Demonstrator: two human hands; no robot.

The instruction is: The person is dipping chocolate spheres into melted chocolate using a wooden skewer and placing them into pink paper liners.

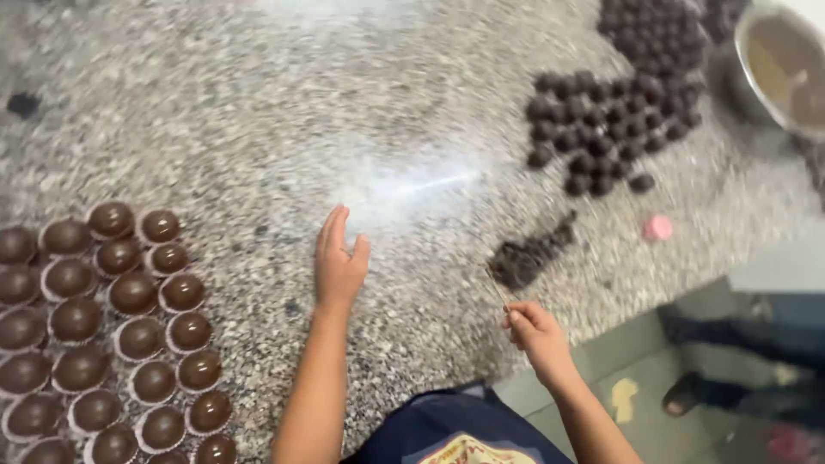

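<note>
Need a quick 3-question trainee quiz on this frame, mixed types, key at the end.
1. True or false: the left hand is holding a chocolate.
2. The glossy chocolate domes in paper cups lie where on the granite counter? A) its left edge B) beside the metal bowl C) under the right hand
3. Fill in: the right hand pinches a thin ____ near the smear of chocolate crumbs.

Key: 1 false, it is open and empty, flat over the counter. 2 A; the metal bowl has dark uncoated balls beside it instead. 3 stick.
</note>
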